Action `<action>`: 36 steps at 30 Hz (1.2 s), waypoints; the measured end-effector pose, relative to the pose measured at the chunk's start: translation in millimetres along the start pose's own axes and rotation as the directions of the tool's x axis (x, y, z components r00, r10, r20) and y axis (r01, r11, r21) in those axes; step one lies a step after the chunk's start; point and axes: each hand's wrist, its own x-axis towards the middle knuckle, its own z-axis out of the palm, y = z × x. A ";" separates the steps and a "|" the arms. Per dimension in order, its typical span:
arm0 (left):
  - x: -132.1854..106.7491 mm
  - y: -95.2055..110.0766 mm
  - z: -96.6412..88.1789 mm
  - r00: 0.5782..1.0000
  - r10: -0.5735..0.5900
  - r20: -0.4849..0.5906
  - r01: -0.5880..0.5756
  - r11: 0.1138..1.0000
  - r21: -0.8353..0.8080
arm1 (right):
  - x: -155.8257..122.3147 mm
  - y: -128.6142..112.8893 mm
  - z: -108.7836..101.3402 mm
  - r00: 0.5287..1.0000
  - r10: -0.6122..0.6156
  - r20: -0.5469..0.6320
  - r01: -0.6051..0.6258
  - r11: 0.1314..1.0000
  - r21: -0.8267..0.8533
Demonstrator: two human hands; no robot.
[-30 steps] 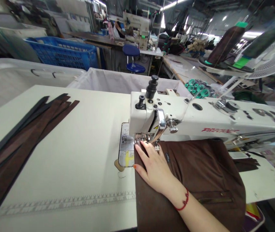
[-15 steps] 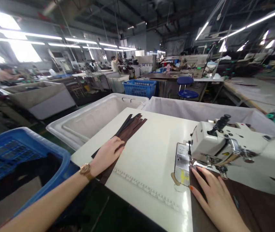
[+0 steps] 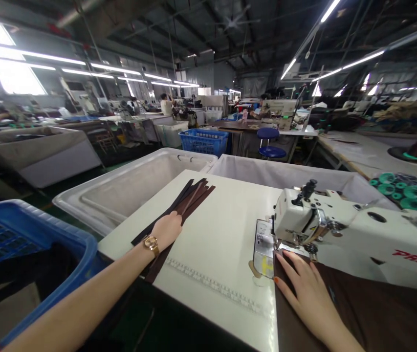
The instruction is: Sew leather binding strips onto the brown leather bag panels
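L hand (image 3: 167, 230) now on the dark strips (image 3: 198, 198), out of view 1 s ago; vs. 0.5 s ago its fingers are drawn in more, R hand (image 3: 309, 296) in abt. same spot. L to R: blue basket (image 3: 91, 247) beside the table, dark stuff inside. Then strips: long bundle, black + brown, slantwise on L part of white table (image 3: 226, 234), far ends fanned, near ends at table edge. L hand curled over mid-bundle; fingertips hidden, can't tell if it grips one. Strips look thin, light, limp, prob. soft; likely cling in layers, so best pinched singly at a fanned far end, kept untwisted. Faint ruler marks (image 3: 211, 286) along table's near side. Next, metal plate (image 3: 263, 239), sewing machine (image 3: 287, 212). R hand palm down, fingers spread on brown cloth (image 3: 373, 308), tips just by machine's head, not clutching. Cloth runs from there to R; looks supple, heavier than strips, not fragile, apt to slide or crease. Best held flat w/ spread fingers near its L edge, tips clear of machine.
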 end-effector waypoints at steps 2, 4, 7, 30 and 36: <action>-6.4 1.4 -11.8 1.000 0.014 0.016 -0.014 1.000 0.012 | 0.4 -1.8 -3.3 1.000 0.009 0.011 -0.009 1.000 0.018; -20.8 12.1 -19.8 0.997 0.066 0.029 -0.067 0.998 0.010 | 0.7 -4.5 -7.7 0.999 0.021 0.029 -0.022 0.999 0.035; -55.5 46.0 -18.6 0.973 0.216 0.084 -0.213 0.976 -0.037 | 1.3 -9.5 -15.8 0.997 0.042 0.065 -0.046 0.998 0.053; -55.2 129.2 13.7 0.414 0.903 -0.118 -0.901 0.387 -0.196 | -6.2 -9.2 -38.9 0.991 0.074 0.112 -0.093 0.980 0.176; -78.0 145.1 35.1 0.550 0.798 -0.247 -0.835 0.529 -0.153 | -7.3 -4.9 -37.9 0.991 0.041 0.130 -0.063 0.984 0.169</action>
